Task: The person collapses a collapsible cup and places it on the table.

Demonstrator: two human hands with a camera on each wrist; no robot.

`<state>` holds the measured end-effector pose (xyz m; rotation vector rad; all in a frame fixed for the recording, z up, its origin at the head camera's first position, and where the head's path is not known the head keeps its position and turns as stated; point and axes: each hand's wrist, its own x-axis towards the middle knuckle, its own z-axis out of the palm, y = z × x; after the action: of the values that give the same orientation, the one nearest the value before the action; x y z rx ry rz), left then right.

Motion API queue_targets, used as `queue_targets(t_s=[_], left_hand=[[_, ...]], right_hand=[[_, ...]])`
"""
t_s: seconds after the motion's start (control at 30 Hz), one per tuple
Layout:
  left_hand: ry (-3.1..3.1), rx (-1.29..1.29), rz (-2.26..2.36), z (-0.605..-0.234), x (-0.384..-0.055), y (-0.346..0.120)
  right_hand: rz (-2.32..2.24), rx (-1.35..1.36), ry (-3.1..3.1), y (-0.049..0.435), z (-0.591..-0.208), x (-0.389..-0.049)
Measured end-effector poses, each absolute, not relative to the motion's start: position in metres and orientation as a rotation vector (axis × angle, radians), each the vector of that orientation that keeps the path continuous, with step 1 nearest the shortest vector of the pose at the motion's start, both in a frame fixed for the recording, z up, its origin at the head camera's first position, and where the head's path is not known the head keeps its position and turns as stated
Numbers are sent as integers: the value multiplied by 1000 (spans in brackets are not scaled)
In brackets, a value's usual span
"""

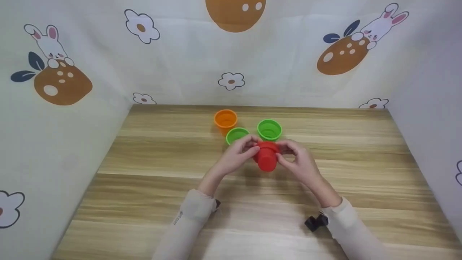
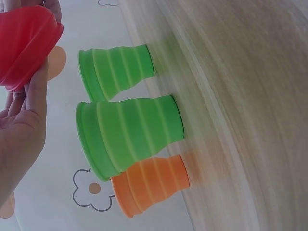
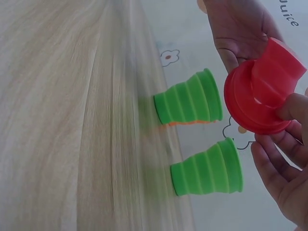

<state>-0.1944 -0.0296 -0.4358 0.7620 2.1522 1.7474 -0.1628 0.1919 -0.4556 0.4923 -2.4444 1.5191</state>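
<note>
Item in work: a red cup [image 1: 267,159], soft-walled, with folded rings, held up above the table [image 1: 144,213], in front of the other cups as the wearer sees them. Its narrow end points toward the wearer and downward in the head view. The right wrist view shows that end jutting at a slant from the wide, ringed part, with the wall between them apparently tucked in.

Hands: both engaged. The left hand [image 1: 236,155] grips one side of the wide part, thumb on the near face and fingers curled behind. The right hand [image 1: 297,160] pinches the opposite side between thumb and fingers. Neither spreads wide; the gap in each is filled by the cup wall. Exact contact of the hidden fingertips cannot be told.

Surroundings: left green cup [image 1: 238,135], right green cup [image 1: 269,129] and orange cup [image 1: 225,118] stand upright on the table, mouths up, walls extended. The orange cup is behind the left green cup; whether they touch is unclear.

Step (judged): reshaping the red cup, most likely drawing its folded wall out to match the others. Next move would call for steady hold on the rim and an even pull or push on the narrow end, straightening the slant, before setting it down upright.
</note>
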Motion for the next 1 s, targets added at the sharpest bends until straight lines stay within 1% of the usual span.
queue_targets(t_s=[0.23, 0.4, 0.57, 0.8, 1.0], left_hand=[[2183, 777, 1681, -436, -195, -28], [2212, 794, 1619, -437, -196, -25], [2244, 758, 1556, -434, -196, -22], [2261, 725, 1630, -435, -197, -25], [2204, 680, 1757, -435, -198, -28]], right_hand=[[1411, 519, -2459, 192, -454, -163], [1318, 597, -2445, 192, -454, -164], [1309, 618, -2456, 190, -454, -164], [1543, 569, -2478, 190, -457, -166], [1938, 571, -2420, 194, -460, -169]])
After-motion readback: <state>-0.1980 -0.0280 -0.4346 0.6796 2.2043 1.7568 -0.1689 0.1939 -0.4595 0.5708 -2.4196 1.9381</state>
